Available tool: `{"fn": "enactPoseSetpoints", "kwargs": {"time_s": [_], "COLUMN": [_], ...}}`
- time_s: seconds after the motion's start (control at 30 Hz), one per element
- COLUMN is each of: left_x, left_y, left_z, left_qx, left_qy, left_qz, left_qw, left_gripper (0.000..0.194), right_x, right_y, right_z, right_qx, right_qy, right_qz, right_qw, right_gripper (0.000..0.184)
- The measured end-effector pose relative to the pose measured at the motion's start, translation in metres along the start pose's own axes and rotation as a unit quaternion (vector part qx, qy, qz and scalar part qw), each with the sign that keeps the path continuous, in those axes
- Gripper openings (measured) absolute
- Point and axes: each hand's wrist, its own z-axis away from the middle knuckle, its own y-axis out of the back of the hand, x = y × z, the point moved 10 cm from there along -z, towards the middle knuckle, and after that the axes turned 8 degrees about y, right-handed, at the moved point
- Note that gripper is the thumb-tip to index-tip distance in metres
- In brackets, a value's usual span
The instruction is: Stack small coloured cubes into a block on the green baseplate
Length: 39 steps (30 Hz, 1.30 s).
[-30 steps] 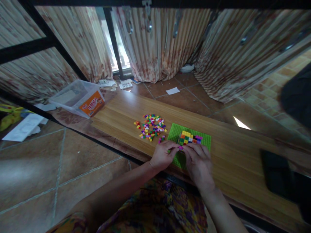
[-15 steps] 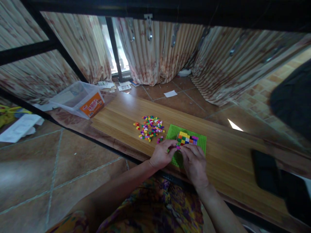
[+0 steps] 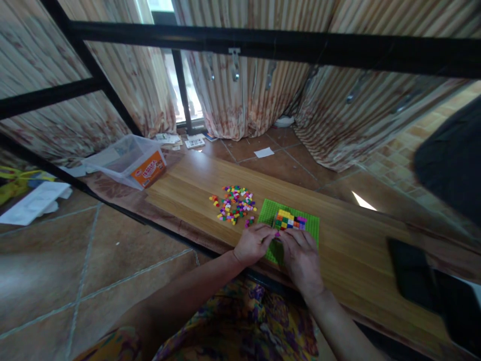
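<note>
Between the fingertips of both hands is a small magenta toy brick (image 3: pixel 277 234). My left hand (image 3: pixel 254 244) pinches it from the left, and my right hand (image 3: pixel 302 253) closes on it from the right. Both hands are over the near part of a green studded baseplate (image 3: pixel 268 206). A patch of multicoloured bricks (image 3: pixel 287 219) is set on the plate just beyond my fingers; its near edge is partly hidden by them. Left of the plate lies a loose pile of small coloured bricks (image 3: pixel 235 204), with a few purple bricks (image 3: pixel 249 221) nearest my left hand.
The wooden board (image 3: pixel 195 180) carries the plate and pile. At its far left stands a clear plastic box (image 3: pixel 128 158) with an orange label. Dark flat objects (image 3: pixel 409 271) lie at the right. Black metal bars (image 3: pixel 240 37) cross in front, with curtains behind.
The camera view has tilted up slightly, so the scene sits lower. Both hands stay together at the magenta brick, with only slight finger movement.
</note>
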Motion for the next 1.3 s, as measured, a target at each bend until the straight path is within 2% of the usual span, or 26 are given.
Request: {"fn": "enactPoseSetpoints", "kwargs": {"time_s": [0.1,0.2,0.3,0.37,0.5,0.57,0.63,0.83,1.0,1.07,1.17,1.3], "left_x": [0.001,-0.002,-0.011,-0.021,-0.051,-0.064,-0.073,-0.090,-0.109,-0.121,-0.131,-0.127], "left_y": [-0.001,0.009,0.033,0.057,0.110,0.127,0.135,0.135,0.143,0.144,0.136,0.113], "left_z": [0.004,0.012,0.022,0.029,0.040,0.041,0.039,0.028,0.016,0.009,-0.005,-0.020], "left_qx": [-0.018,-0.010,0.020,0.053,0.121,0.126,0.124,0.129,0.173,0.172,0.146,0.117], "left_qy": [0.006,0.028,0.052,0.073,0.133,0.155,0.169,0.213,0.233,0.247,0.253,0.235], "left_qz": [-0.011,-0.025,-0.052,-0.082,-0.157,-0.195,-0.224,-0.248,-0.255,-0.251,-0.232,-0.185], "left_qw": [1.000,0.999,0.997,0.993,0.971,0.960,0.952,0.936,0.922,0.920,0.928,0.947], "left_gripper": [0.021,0.027,0.028,0.023,0.018,0.019,0.025,0.036,0.042,0.044,0.049,0.052], "right_x": [0.000,-0.002,-0.014,-0.030,-0.065,-0.072,-0.068,-0.040,-0.032,-0.029,-0.027,-0.029], "right_y": [0.002,0.012,0.025,0.026,0.001,-0.017,-0.033,-0.078,-0.095,-0.100,-0.103,-0.108], "right_z": [0.000,0.000,0.003,0.004,0.002,-0.004,-0.014,-0.043,-0.049,-0.049,-0.052,-0.063], "right_qx": [0.005,0.035,0.075,0.086,0.045,0.025,0.012,-0.094,-0.149,-0.166,-0.167,-0.157], "right_qy": [0.004,-0.004,-0.023,-0.026,-0.034,-0.055,-0.084,-0.167,-0.189,-0.195,-0.198,-0.190], "right_qz": [0.006,0.002,-0.021,-0.057,-0.133,-0.136,-0.117,-0.062,-0.055,-0.061,-0.067,-0.080], "right_qw": [1.000,0.999,0.997,0.994,0.989,0.989,0.990,0.979,0.969,0.965,0.964,0.966], "right_gripper": [0.026,0.025,0.026,0.027,0.025,0.028,0.030,0.032,0.028,0.027,0.027,0.028]}}
